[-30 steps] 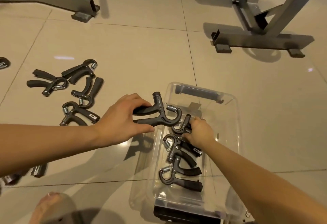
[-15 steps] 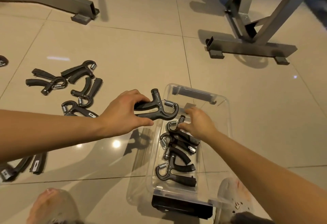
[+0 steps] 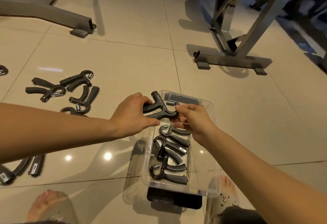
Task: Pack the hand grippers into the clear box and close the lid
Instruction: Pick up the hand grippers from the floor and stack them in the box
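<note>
A clear plastic box (image 3: pixel 210 153) stands open on the tiled floor in front of me. Three black hand grippers (image 3: pixel 169 172) lie inside it in a row. Over the box's far left corner, my left hand (image 3: pixel 131 116) holds the handles of another black hand gripper (image 3: pixel 159 109). My right hand (image 3: pixel 192 119) touches that gripper's spring end with its fingertips pinched on it. Several more loose grippers (image 3: pixel 77 91) lie on the floor to the left. No lid is clearly visible apart from a clear sheet under the box.
Grey metal gym frames stand at the back left (image 3: pixel 76 18) and back right (image 3: pixel 233 59). More grippers (image 3: pixel 21 169) lie at the near left. My feet (image 3: pixel 47 204) are at the bottom, one beside the box's dark latch (image 3: pixel 173 199).
My right hand has risen from the grippers inside the box up to the spring end of the gripper in my left hand. The left hand has moved slightly toward the box.
</note>
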